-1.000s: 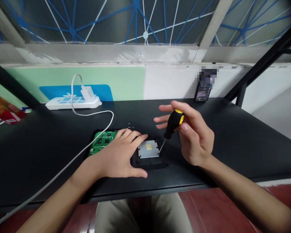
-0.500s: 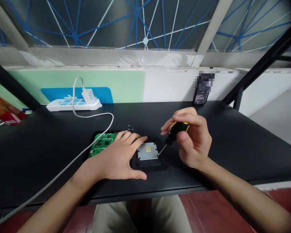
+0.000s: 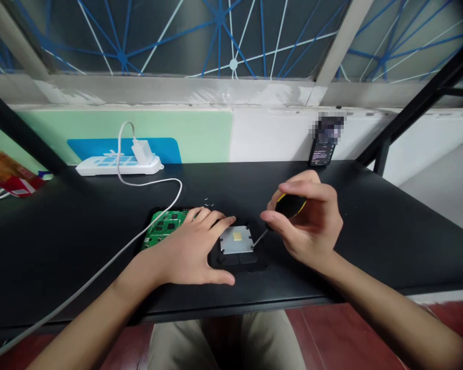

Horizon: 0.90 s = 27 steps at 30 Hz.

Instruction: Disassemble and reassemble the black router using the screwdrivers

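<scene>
The right hand (image 3: 312,218) has its fingers closed around a screwdriver (image 3: 291,205), its tip at the metal plate's (image 3: 231,245) right edge. Near the desk's (image 3: 370,231) front edge, the left hand (image 3: 193,249), fingers slightly spread, covers part of the circuit board (image 3: 164,226).

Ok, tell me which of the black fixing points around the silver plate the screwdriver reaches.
The lower right fixing point, at the corner of the silver plate: the screwdriver slants down to it, and no tool touches the other visible ones.
</scene>
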{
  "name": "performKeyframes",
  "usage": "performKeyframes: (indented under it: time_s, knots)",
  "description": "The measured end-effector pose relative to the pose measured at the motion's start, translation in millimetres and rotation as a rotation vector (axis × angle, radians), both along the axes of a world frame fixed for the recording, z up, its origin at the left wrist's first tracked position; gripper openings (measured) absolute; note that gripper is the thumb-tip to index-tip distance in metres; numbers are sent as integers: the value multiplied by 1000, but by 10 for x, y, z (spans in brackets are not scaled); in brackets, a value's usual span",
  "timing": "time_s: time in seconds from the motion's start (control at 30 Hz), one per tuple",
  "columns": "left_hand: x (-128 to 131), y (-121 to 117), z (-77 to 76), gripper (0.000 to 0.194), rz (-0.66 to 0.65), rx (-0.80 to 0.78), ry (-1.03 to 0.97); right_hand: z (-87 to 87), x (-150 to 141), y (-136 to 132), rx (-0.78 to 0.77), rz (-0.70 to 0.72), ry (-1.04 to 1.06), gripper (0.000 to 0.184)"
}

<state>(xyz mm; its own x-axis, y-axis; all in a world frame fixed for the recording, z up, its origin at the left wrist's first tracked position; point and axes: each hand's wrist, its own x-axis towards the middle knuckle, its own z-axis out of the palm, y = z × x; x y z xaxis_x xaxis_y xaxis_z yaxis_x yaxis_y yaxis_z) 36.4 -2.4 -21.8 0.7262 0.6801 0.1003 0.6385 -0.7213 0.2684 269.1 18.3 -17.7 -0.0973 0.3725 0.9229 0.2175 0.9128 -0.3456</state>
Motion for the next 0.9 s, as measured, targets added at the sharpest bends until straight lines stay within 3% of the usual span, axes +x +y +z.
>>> performKeyframes:
  time_s: [0.07, 0.17, 0.37, 0.57, 0.7, 0.8, 0.9]
  knots:
    - [1, -1, 0, 98, 4, -5, -9, -12, -3, -7, -23, 65, 2, 43]
    - [2, 1, -4, 99, 1, -4, -20, -34, -24, -54, -175, 173, 46, 35]
    - [-1, 4, -13, 99, 10, -17, -10, -32, -44, -116, -349, 260, 75, 47]
    - [-2, 5, -17, 100, 7, -15, -12, -15, -19, -89, -259, 125, -19, 55]
    - [5, 7, -11, 98, 10, -18, -1, 9, -4, -28, -81, 19, -35, 56]
    - [3, 10, -11, 95, 10, -23, -17, 19, -3, -17, -27, 96, -14, 49]
    - [-3, 14, -15, 97, 5, -17, -25, 14, -16, -59, -122, 212, 22, 35]
